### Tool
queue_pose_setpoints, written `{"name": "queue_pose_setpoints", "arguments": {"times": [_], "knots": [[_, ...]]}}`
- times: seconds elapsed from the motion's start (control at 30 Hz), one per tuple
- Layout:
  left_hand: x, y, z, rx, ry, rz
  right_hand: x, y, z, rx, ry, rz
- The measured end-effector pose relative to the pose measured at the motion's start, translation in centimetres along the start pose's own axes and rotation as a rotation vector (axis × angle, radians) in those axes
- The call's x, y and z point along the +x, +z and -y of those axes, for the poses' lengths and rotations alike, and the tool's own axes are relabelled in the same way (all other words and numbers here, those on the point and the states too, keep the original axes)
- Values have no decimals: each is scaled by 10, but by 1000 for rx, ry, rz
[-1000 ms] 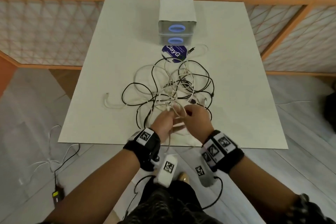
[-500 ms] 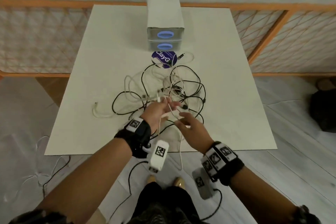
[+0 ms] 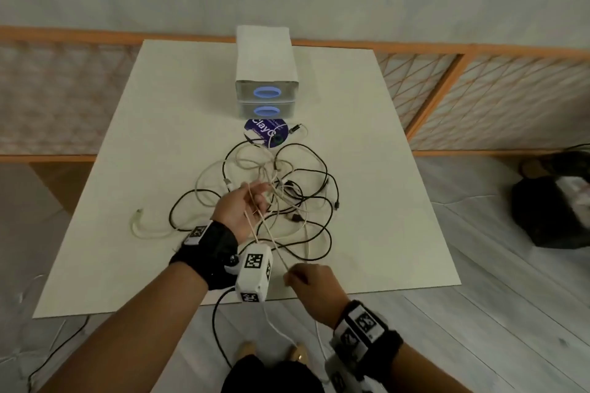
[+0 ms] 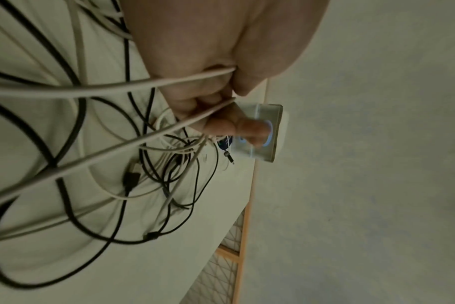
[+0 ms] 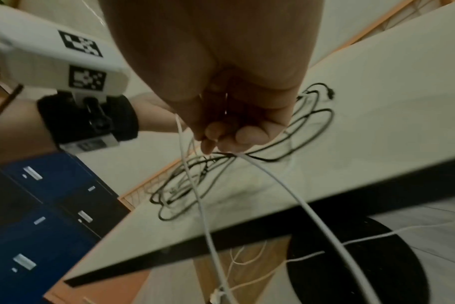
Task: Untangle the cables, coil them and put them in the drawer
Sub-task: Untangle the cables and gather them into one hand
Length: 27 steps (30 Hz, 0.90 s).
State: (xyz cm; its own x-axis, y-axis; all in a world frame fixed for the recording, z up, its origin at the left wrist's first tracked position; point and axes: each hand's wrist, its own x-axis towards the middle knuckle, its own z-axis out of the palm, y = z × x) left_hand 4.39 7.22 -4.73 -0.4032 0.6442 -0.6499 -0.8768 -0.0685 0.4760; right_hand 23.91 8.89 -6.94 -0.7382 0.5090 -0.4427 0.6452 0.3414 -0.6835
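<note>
Table (image 3: 166,169) matt off-white; cables (image 3: 306,188) smooth plastic-sheathed; drawer unit (image 3: 266,57) pale, translucent glossy fronts; railing (image 3: 427,105) wood.

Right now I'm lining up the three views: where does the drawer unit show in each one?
Head: the drawer unit stands upper centre, at the table's far end.
Left wrist: right of centre, turned sideways, partly hidden by the left hand's fingertips.
Right wrist: not in view.
Shared landmark: the black and white cable tangle.

black and white cables (image 3: 281,188), cream table (image 3: 159,137), purple disc (image 3: 265,132)
</note>
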Motion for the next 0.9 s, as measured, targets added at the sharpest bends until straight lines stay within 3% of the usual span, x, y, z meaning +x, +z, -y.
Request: {"name": "queue_pose_setpoints", "arguments": {"times": [0.1, 0.27, 0.5, 0.63, 0.7, 0.8, 0.9], "knots": [[-2, -1, 14, 175, 69, 13, 6, -2, -4, -112, -18, -15], [-17, -10, 43, 486, 69, 74, 33, -17, 47, 132, -146, -72], [-13, -5, 18, 352, 30, 105, 2, -2, 23, 245, -82, -196], [5, -9, 0, 91, 104, 4, -36, 2, 1, 277, -88, -141], [8, -12, -13, 75, 76, 44, -47, 6, -9, 282, -50, -123], [-2, -7, -14, 262, 46, 160, -32, 4, -10, 222, 2, -121], [-17, -5, 6, 553, 41, 231, 4, 2, 10, 213, -82, -113]]}}
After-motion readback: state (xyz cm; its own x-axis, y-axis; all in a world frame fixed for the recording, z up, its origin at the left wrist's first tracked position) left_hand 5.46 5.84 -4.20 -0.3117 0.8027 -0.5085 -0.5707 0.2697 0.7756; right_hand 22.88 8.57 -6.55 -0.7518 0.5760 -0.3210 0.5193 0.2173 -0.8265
